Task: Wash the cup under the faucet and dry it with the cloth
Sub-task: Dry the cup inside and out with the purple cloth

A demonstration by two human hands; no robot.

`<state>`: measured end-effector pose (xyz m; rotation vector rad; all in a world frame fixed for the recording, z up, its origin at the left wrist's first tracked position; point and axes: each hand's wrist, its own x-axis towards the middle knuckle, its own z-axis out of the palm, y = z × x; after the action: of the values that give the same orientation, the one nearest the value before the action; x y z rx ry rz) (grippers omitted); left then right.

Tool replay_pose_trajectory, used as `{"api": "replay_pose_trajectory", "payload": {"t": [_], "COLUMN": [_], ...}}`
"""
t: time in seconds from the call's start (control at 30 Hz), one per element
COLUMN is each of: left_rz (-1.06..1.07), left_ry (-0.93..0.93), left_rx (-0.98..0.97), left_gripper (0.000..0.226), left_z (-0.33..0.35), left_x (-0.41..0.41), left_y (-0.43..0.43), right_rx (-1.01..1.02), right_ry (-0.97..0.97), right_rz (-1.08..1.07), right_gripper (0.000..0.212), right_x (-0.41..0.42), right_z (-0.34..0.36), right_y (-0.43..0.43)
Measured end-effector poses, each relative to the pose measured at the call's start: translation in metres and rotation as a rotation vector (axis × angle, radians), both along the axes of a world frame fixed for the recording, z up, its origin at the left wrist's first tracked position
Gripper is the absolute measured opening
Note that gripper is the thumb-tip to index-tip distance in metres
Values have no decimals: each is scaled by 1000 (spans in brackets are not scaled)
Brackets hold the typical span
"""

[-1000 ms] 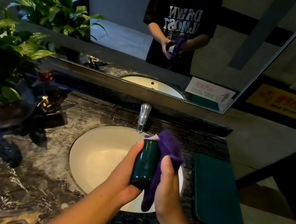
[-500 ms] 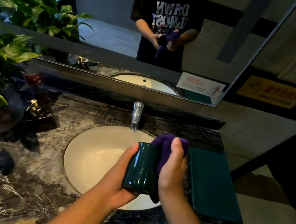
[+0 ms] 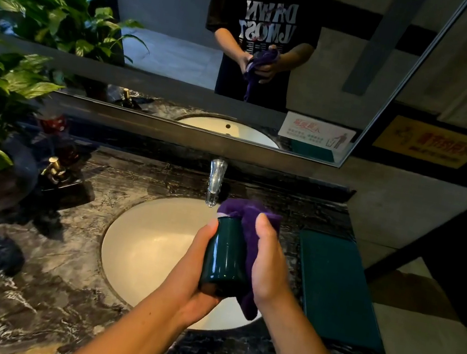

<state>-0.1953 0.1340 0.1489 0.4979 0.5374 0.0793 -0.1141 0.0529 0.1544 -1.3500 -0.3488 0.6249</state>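
Both hands meet just in front of the faucet (image 3: 215, 180) and slightly to its right, above the sink basin (image 3: 148, 243). The left hand (image 3: 194, 281) grips the dark green cup (image 3: 224, 255) from the side away from the cloth, palm under the base and thumb laid up along the wall. The right hand (image 3: 268, 265) clasps the purple cloth (image 3: 246, 212) against the cup's other side, thumb on top of the fold; its fingers are hidden behind.

The cup's long axis runs from the wrists toward the faucet, tipped a little off upright. Its base sits low in the left palm and its mouth points at the spout. The cloth is bunched over that mouth and trails down past the base on the right-hand side. No stream shows at the spout, so this reads as the drying step.

The glossy front wall is bare of cloth, and the left palm covers the far-left wall. The coming wipe probably depends on turning the cup about its long axis inside the left grip, or on sliding the cloth round toward the left thumb. Wet glaze could slip if that grip loosens.
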Motion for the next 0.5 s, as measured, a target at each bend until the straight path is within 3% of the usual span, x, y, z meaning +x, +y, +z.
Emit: {"api": "replay_pose_trajectory", "payload": {"t": [0.2, 0.33, 0.5], "left_rz": [101, 224, 275], "left_ry": [-2, -4, 55], "left_rx": [10, -37, 295], "left_gripper": [53, 63, 56], "left_z": [-5, -10, -19], "left_x": [3, 8, 9], "left_y": [-5, 0, 12], "right_rx": [9, 42, 226], "right_ry": [379, 488, 736], "right_rz": [-131, -188, -249], "right_gripper": [64, 66, 60], "right_x": [12, 1, -26], "right_z": [2, -9, -23], "right_y": [4, 7, 6]}}
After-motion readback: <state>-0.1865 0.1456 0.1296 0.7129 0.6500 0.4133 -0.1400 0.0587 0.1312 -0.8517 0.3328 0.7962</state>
